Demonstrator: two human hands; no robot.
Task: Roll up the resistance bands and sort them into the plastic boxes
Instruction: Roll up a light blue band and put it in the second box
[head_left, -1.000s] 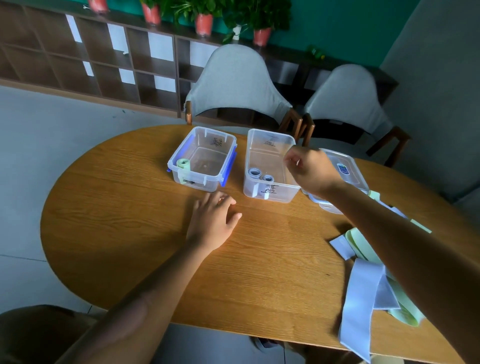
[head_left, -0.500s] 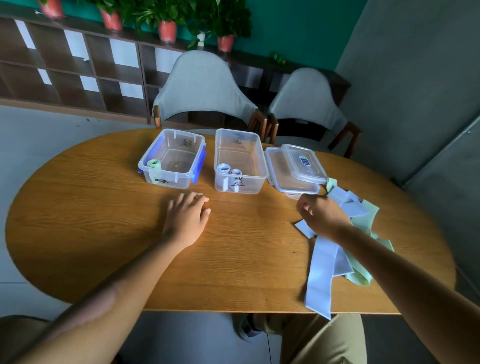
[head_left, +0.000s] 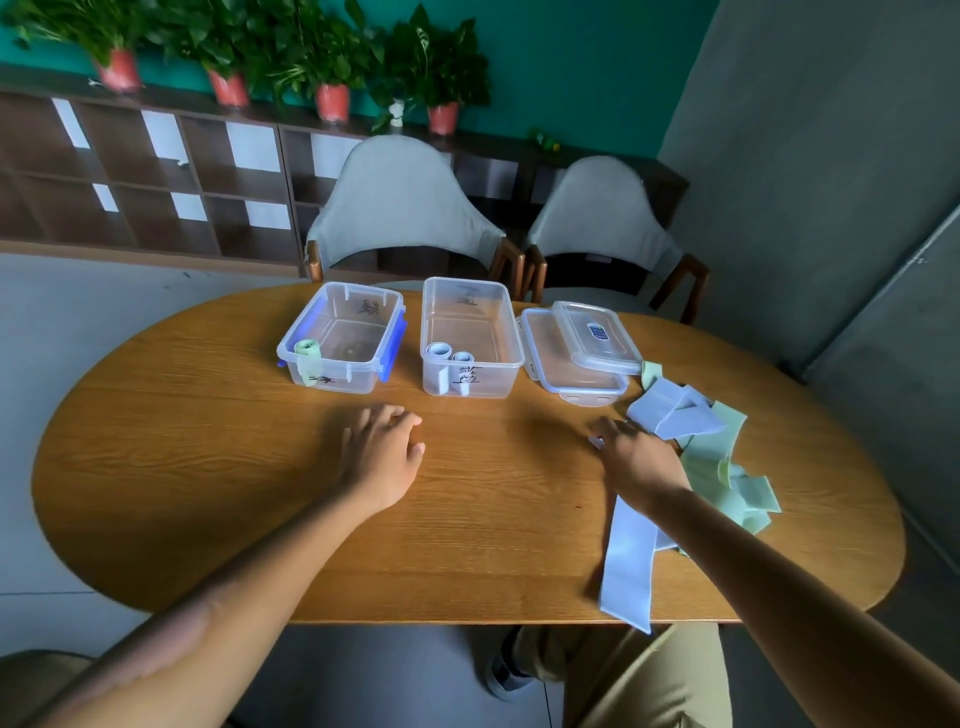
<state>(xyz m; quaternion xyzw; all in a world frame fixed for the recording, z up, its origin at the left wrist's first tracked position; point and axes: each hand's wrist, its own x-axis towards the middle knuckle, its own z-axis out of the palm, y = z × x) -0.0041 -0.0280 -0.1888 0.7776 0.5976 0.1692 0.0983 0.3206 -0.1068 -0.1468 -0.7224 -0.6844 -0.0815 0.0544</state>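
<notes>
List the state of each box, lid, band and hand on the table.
Left box: open, one rolled green band inside.
Middle box: open, two rolled blue bands inside.
Lids: off, stacked beside the middle box.
Loose bands: unrolled, piled.
Left hand: flat on table.
Right hand: on the pile; grip unclear.

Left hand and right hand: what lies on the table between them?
Nothing: in the head view only bare table shows between the left hand and the right hand, which reaches the loose bands.
</notes>
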